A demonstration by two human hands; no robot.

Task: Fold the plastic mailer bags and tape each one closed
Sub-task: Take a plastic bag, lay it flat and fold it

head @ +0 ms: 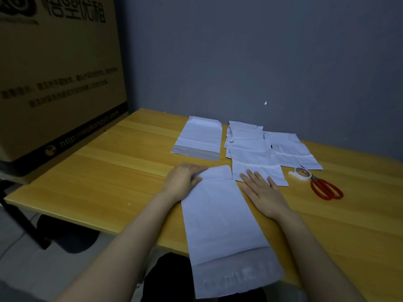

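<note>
Bag point(220, 214) lies lengthwise down centre of frame, long axis running away from me, near end hanging off desk point(109, 171) at bottom. Left hand point(184, 178) pinches its far-left corner, so it's nearest for the fold. Right hand point(262, 190) lies flat w/ fingers straight, just right of it, tips on a neighbour bag point(257, 168).

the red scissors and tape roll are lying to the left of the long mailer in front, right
No. The head view shows the red scissors and tape roll lying to the right of the long mailer in front, not the left.
</note>
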